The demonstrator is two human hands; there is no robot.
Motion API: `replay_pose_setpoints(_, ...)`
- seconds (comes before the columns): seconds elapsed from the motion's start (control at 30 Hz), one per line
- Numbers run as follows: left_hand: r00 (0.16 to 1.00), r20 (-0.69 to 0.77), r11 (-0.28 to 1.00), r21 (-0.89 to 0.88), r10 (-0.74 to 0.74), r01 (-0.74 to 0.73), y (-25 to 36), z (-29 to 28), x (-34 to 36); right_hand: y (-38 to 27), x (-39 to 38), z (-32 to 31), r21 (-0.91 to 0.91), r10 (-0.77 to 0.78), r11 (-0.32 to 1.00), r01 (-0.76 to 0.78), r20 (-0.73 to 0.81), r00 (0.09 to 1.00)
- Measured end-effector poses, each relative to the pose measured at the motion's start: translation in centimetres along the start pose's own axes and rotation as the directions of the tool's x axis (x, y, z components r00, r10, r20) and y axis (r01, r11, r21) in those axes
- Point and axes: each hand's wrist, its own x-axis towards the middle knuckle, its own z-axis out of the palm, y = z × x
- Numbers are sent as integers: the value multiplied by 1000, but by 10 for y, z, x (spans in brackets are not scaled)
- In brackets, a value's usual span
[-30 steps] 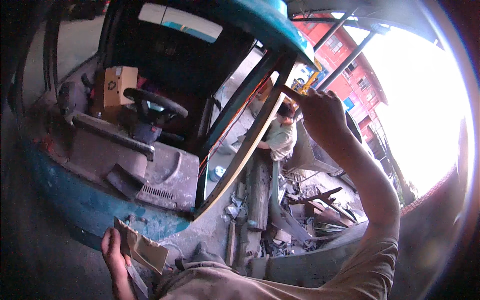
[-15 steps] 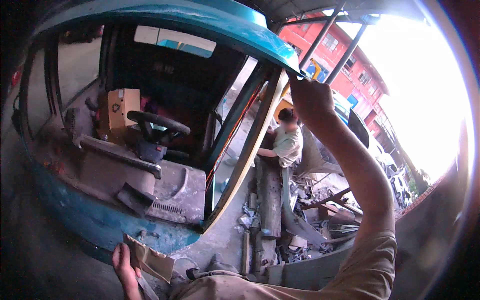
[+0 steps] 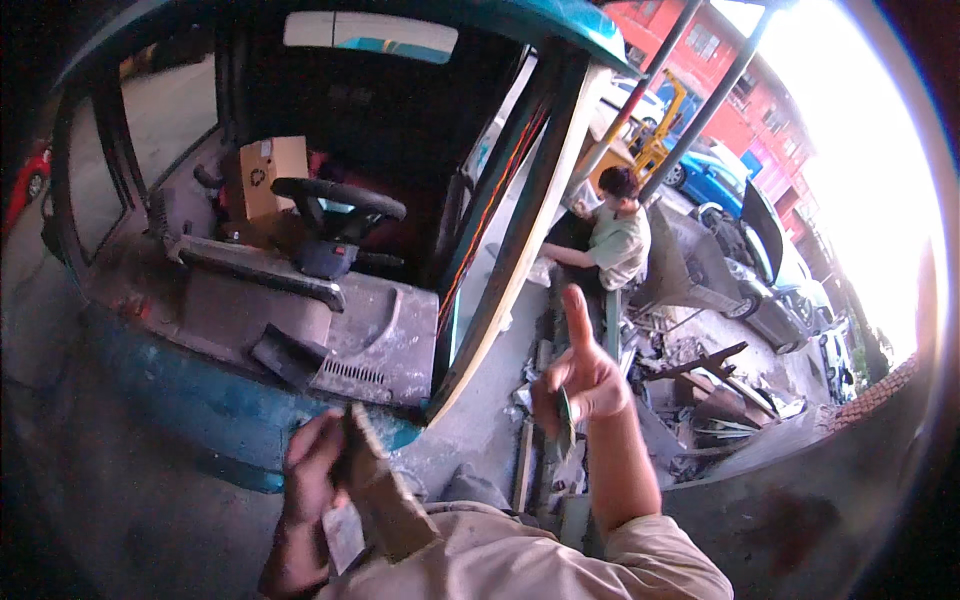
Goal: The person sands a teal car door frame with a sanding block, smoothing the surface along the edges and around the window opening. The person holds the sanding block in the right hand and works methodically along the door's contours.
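In my left hand (image 3: pixel 312 470) is a tan flat board (image 3: pixel 392 505), like stiff cardboard, tilted in front of my shirt. A pale grey flat blade (image 3: pixel 343 537) shows below the same hand; its handle is hidden. My right hand (image 3: pixel 592 385) is raised with one digit pointing up. Its other fingers close on a small thin flat piece (image 3: pixel 566 425), seen edge-on, perhaps a spreader. Ahead stands a teal bus front (image 3: pixel 200 420) without windscreen glass. Its right pillar (image 3: pixel 525 240) has a cream-coloured edge and lies left of my right hand, apart from it.
Inside the cab are a steering wheel (image 3: pixel 338 200), a cardboard box (image 3: pixel 275 178) and a dusty dashboard (image 3: pixel 385 320). Another person (image 3: pixel 620 235) sits beyond the pillar. Scrap pieces (image 3: pixel 715 385) litter the ground at right, near parked cars (image 3: pixel 705 175).
My right hand has come down from the top corner of the window frame toward my body. My left hand has risen and moved right with the tan board, bringing the hands closer together.
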Motion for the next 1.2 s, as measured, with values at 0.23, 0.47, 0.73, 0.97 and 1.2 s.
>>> replay_pose_setpoints(0.23,849,487,979,108,-204,173,40,129,4,44,-21,-27,240,-107,970,32,303,947)
replay_pose_setpoints(0.47,787,580,977,143,-211,156,14,223,24,21,-76,-114,34,19,999,-37,419,908)
replay_pose_setpoints(0.73,834,510,974,184,-208,130,-40,309,61,-27,-126,-209,-143,100,989,-47,393,914)
replay_pose_setpoints(0.97,973,187,978,179,-137,103,-49,357,59,-86,-137,-247,-192,370,905,-379,-83,925)
replay_pose_setpoints(1.2,969,-209,977,193,133,-93,-39,350,40,-67,-87,-265,75,123,992,-98,-566,815)
